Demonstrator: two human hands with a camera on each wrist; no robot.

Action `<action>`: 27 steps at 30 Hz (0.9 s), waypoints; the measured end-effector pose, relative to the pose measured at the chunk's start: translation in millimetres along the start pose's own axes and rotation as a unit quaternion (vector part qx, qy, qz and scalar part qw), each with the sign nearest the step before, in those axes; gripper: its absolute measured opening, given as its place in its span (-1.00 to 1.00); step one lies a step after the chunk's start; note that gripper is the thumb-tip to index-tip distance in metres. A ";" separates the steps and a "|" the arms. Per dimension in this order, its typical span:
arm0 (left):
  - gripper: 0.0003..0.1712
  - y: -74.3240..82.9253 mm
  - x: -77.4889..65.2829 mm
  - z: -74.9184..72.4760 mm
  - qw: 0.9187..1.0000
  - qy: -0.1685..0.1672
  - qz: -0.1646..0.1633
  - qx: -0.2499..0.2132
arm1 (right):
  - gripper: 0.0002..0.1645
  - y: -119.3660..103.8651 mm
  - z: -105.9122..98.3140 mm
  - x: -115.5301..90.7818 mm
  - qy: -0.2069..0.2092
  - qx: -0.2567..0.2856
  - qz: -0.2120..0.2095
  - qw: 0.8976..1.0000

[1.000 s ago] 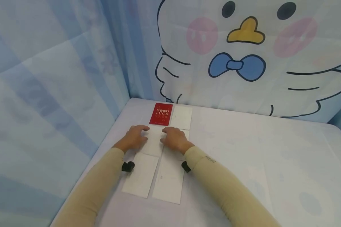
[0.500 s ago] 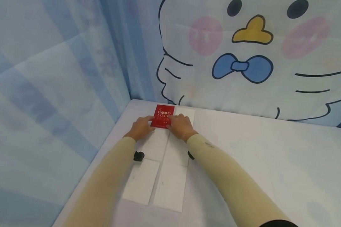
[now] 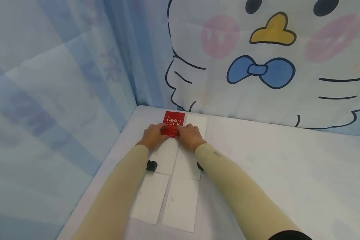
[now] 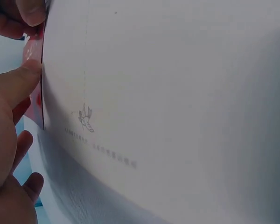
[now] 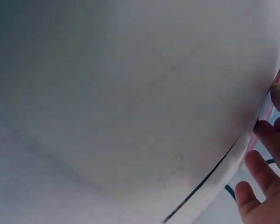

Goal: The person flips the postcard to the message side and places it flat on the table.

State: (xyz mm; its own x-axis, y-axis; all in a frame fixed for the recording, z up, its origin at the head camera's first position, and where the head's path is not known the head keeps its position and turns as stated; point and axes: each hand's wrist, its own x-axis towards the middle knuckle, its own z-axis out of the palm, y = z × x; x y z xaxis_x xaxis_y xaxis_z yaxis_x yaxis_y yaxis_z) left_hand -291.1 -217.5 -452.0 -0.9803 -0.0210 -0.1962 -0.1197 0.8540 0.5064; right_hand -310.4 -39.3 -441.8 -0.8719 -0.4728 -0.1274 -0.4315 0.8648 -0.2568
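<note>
A red card printed "GOOD LUCK" [image 3: 174,120] lies at the far end of the white cards. My left hand [image 3: 153,136] holds its left edge near the lower corner, thumb at the near edge and fingers bent along the side. Opposite it, my right hand [image 3: 190,137] grips the lower right side between thumb and fingers. The left wrist view shows the left thumb [image 4: 23,79] right at the edge of the red card [image 4: 35,49]. In the right wrist view the right hand's fingers [image 5: 259,170] are spread beside the card edge, which is mostly hidden.
White cards lie in two columns toward me, among them a left one [image 3: 151,196] and a right one [image 3: 181,205]. They rest on a white-covered table [image 3: 258,173]. A blue curtain [image 3: 63,83] borders the left, and a cartoon-printed cloth [image 3: 216,86] hangs behind.
Both hands have moved away from me, from over the white cards in the second row to the red card, and have taken hold of its sides. The view has shifted slightly.
</note>
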 end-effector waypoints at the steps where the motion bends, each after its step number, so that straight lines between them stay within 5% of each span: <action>1: -0.27 1.4 -0.5 -0.3 1.000 0.002 0.000 0.003 | -0.57 0.0 -0.4 0.5 0.002 -0.004 -0.002 1.000; 8: -0.33 6.7 -0.7 -3.7 0.998 0.015 0.013 0.053 | -0.53 0.0 -1.2 3.0 0.004 -0.043 -0.026 0.999; 17: -0.27 9.8 -1.0 -10.1 1.000 -0.001 -0.005 0.030 | -0.61 -0.3 -8.6 3.4 -0.009 -0.049 -0.035 0.998; 27: -0.35 8.2 -3.0 -15.7 0.999 0.009 0.022 0.026 | -0.54 -0.5 -12.2 4.8 -0.017 0.001 -0.013 1.000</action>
State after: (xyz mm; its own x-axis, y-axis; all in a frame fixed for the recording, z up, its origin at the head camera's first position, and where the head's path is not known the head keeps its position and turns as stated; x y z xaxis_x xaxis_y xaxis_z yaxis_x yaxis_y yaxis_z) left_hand -291.7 -218.6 -434.1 -0.9873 0.0083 -0.1587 -0.0680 0.8806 0.4690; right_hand -317.2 -39.9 -430.7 -0.8522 -0.5006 -0.1521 -0.4534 0.8517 -0.2626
